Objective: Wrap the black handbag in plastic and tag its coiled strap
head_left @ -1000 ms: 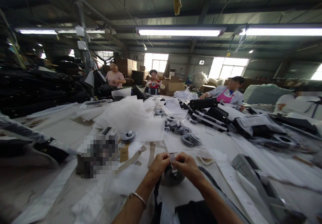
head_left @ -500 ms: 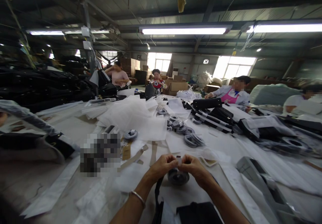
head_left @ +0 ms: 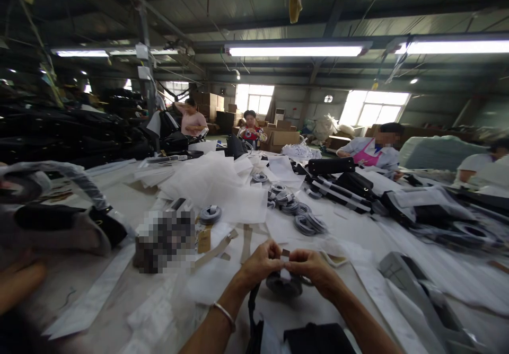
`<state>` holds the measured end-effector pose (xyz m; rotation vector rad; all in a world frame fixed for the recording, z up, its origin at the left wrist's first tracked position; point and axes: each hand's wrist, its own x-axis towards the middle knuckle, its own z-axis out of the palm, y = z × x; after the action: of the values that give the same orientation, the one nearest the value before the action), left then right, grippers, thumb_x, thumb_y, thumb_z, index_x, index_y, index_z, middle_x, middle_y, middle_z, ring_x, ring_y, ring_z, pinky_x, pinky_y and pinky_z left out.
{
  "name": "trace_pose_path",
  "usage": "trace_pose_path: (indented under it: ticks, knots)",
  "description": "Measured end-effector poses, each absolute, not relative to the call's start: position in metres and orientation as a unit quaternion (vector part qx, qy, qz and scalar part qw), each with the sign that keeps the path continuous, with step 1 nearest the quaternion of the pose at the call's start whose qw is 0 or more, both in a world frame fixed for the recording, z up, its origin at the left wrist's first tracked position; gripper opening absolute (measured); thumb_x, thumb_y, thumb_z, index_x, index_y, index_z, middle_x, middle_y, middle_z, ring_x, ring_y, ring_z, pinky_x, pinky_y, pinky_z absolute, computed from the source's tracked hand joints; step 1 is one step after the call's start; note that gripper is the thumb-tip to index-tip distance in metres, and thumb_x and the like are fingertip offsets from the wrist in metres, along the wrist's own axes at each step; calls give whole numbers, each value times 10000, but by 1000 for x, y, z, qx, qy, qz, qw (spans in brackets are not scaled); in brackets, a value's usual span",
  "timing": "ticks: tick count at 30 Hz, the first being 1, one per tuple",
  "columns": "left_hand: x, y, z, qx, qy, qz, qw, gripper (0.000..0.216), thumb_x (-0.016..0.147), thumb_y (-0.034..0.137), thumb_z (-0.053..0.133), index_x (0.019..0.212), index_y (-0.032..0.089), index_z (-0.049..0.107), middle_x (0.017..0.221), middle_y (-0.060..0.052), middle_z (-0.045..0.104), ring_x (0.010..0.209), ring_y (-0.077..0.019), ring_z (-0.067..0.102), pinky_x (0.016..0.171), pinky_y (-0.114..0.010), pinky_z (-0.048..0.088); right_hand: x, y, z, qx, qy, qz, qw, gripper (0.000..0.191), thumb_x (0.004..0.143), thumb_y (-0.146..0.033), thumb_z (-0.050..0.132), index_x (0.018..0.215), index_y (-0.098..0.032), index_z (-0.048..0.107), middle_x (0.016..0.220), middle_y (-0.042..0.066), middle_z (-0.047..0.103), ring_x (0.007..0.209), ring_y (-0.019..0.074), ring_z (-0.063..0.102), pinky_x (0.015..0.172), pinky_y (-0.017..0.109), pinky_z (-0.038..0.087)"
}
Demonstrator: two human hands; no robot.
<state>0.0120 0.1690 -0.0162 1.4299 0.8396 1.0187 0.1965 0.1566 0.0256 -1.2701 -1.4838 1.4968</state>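
Note:
In the head view a coiled strap in grey wrapping (head_left: 284,289) stands above the table in front of me. A small pale strip (head_left: 285,273) lies across the top of the coil. My left hand (head_left: 262,259) pinches this strip from the left, thumb and fingers closed. From the right, my right hand (head_left: 312,269) also pinches it, with the fingertips of both hands nearly meeting. Below my hands, a black bag (head_left: 318,339) lies at the bottom edge, and a black strap (head_left: 252,303) runs up from it toward the coil.
Several similar coils (head_left: 306,223) lie ahead, and one coil (head_left: 210,214) lies beside thin white sheets (head_left: 214,184). A grey tape dispenser (head_left: 421,295) stands at right. Another person's hand (head_left: 24,282) is at left, near a wrapped bag (head_left: 67,227). Other people sit beyond the table.
The view has shifted slightly. More of the pale strip now shows against the coil between my fingers. Another person's hand has come into view at the lower left.

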Motion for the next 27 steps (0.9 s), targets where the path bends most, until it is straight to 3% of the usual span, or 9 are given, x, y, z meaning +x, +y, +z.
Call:
trace_pose_path:
  ticks: [6, 11, 16, 21, 27]
  knots:
    - [7, 164, -5, 617, 390, 374, 573, 257, 627, 198, 667, 848, 175, 537, 725, 55, 499, 662, -101, 435, 603, -227, 327, 194, 160, 24, -502, -577, 546, 343, 329, 539, -416, 817, 580, -156, 619, 541, -31, 541, 534, 93, 405, 542, 261, 263]
    - [8, 159, 1, 630, 441, 343, 539, 141, 657, 192, 627, 768, 174, 540, 650, 55, 476, 615, -103, 388, 569, -245, 270, 194, 162, 24, -510, -594, 525, 334, 324, 563, -428, 799, 586, -167, 609, 528, -41, 525, 519, 88, 395, 520, 252, 269]
    - [12, 155, 3, 626, 446, 347, 538, 195, 622, 158, 616, 777, 182, 500, 660, 55, 480, 608, -103, 399, 556, -245, 274, 197, 170, 36, -507, -609, 552, 259, 240, 543, -336, 773, 634, -154, 644, 531, -38, 555, 522, 85, 445, 532, 223, 340]
    - [12, 154, 3, 618, 433, 352, 554, 246, 608, 161, 632, 822, 182, 513, 686, 59, 495, 614, -97, 410, 552, -234, 283, 193, 183, 51, -539, -667, 495, 140, 107, 530, -259, 685, 575, -162, 675, 487, -31, 559, 504, 103, 500, 522, 217, 402]
    - [14, 159, 0, 601, 434, 345, 576, 243, 644, 107, 680, 827, 191, 543, 690, 38, 565, 635, -133, 490, 572, -262, 328, 183, 177, 63, -559, -713, 399, 144, 77, 536, -173, 644, 540, -195, 717, 459, -19, 595, 483, 119, 499, 473, 229, 331]
